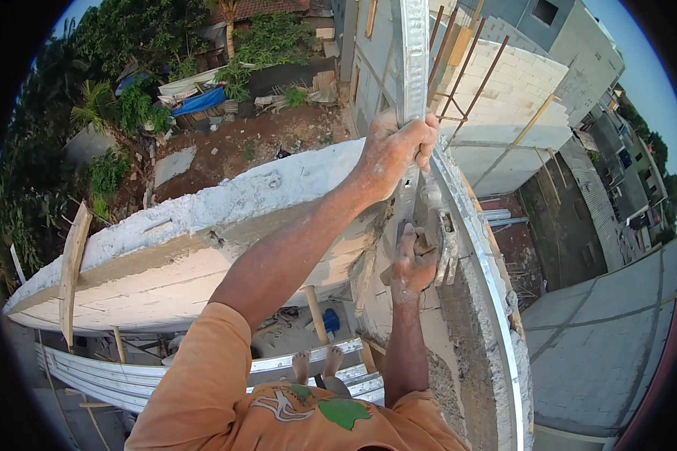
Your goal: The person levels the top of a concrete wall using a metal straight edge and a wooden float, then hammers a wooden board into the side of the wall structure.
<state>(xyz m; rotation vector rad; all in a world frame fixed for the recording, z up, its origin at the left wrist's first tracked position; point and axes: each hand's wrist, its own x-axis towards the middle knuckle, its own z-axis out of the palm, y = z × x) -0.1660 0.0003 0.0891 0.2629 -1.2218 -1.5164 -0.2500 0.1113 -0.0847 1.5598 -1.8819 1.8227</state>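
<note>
My left hand [399,150] is wrapped round an upright galvanized metal channel [414,60], which rises past the top of the view. Below it, my right hand [414,263] is closed near the channel's lower end, its thumb pointing up. What its fingers hold is hard to make out. Right beside those fingers is a grey, dusty metal piece with a slot [447,244]. A long shiny metal strip [498,316] runs along the top of the rough wall [474,353] to the right of my right hand.
A plastered block wall [226,195] curves off to the left, a wooden plank [74,270] leaning on it. Several metal channels [128,372] lie by my bare feet [316,364]. Rusty rebar [470,83] stands ahead. Beyond the walls, the ground [233,146] is far below.
</note>
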